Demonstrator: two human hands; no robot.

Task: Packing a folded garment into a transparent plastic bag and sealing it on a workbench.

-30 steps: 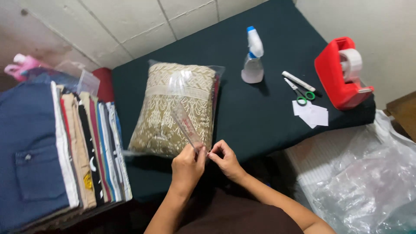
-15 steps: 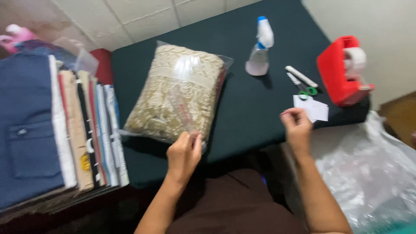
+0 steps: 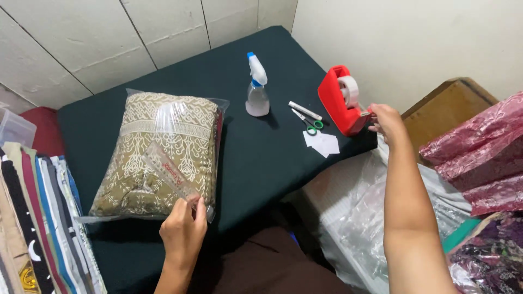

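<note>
A clear plastic bag holding a folded beige patterned garment (image 3: 163,152) lies on the dark green table (image 3: 256,163). My left hand (image 3: 182,228) presses down on the bag's near corner, fingers on the folded flap. My right hand (image 3: 385,121) is stretched out to the right and touches the front end of the red tape dispenser (image 3: 342,100), fingers pinched at its cutting edge. Whether tape is between the fingers cannot be seen.
A spray bottle (image 3: 255,87), a white marker (image 3: 305,110), green-handled scissors (image 3: 306,123) and white paper slips (image 3: 322,142) lie mid-table. Stacked folded clothes (image 3: 38,218) stand at the left. Clear plastic bags (image 3: 359,218) and red patterned fabric (image 3: 479,152) fill the right side.
Both hands were together at the bag's near edge. My right hand has since swung right, past the paper slips, to the tape dispenser. The left hand stays on the bag.
</note>
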